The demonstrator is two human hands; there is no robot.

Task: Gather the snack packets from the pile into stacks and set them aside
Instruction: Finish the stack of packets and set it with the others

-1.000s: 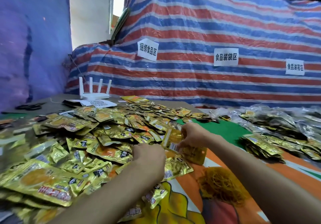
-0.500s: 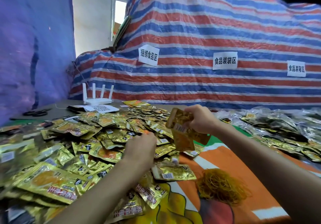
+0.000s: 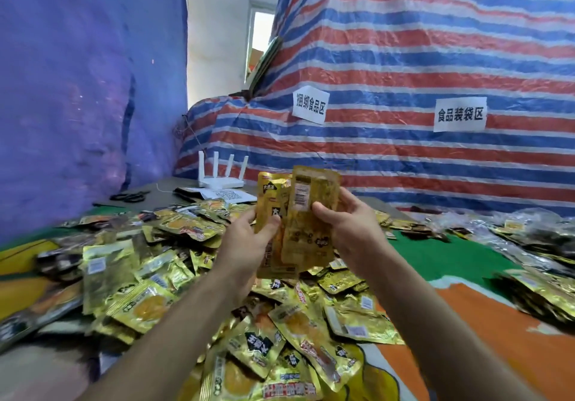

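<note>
Fingers of my right hand curl round the far edge of a small stack of gold packets. My thumb is pressed on its near face just below a barcode label. My left hand pinches the same stack from the other side. Its thumb lies across the front of the leftmost packet, and its other fingers are hidden behind the foil. The packets are fanned and overlapping, so I cannot count them, and most of their print is too blurred to read. The stack stands upright between my hands at about chest height, raised above the pile of loose packets, which spreads over the table below and to my left.

The stack's lower end overlaps the pile in view, and I cannot tell whether they touch. Both my forearms reach up from the bottom edge of the picture, which cuts them off, and they angle toward each other. The palms face inward, with the wrists nearly level.

On the right, wrapped bundles run off the frame edge, smeared and hard to make out. Past the pile, a white router stands before a striped tarpaulin that bears two paper signs. Black scissors lie at the far left.
</note>
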